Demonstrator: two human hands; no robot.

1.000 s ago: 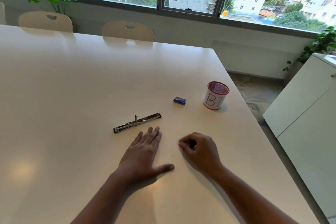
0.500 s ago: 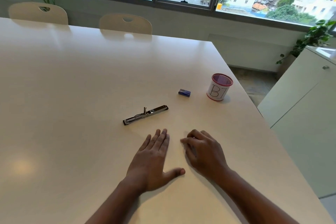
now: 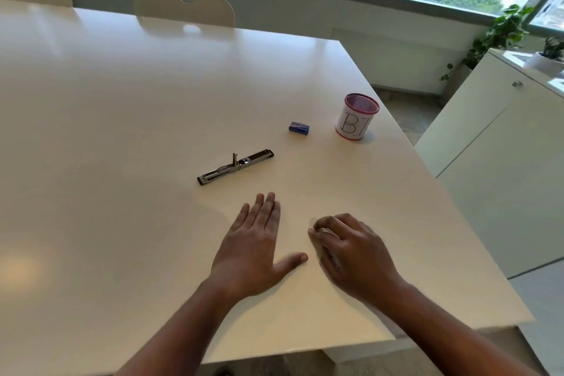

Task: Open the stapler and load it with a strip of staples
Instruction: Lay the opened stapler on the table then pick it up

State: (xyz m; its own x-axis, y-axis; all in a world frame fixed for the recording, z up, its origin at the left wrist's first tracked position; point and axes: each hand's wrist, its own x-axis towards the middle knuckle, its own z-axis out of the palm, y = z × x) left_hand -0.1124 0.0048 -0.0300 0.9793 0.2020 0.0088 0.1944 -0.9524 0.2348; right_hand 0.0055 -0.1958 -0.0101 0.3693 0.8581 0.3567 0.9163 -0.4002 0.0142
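A slim silver and black stapler (image 3: 235, 167) lies flat on the white table (image 3: 122, 131), angled up to the right, with a small part sticking up at its middle. A small blue staple box (image 3: 299, 127) sits beyond it to the right. My left hand (image 3: 254, 249) rests palm down on the table, fingers together and thumb out, a short way in front of the stapler. My right hand (image 3: 351, 250) rests beside it, fingers loosely curled, blurred. Neither hand holds anything that I can see.
A white cup with a pink mesh rim and the letters "BJ" (image 3: 356, 116) stands near the table's right edge. Two cream chairs (image 3: 183, 6) are at the far side. A white cabinet (image 3: 500, 143) stands to the right.
The view has tilted down and shifted. My right hand's fingers have uncurled a little. The left hand stays flat, and the stapler and box have not moved.
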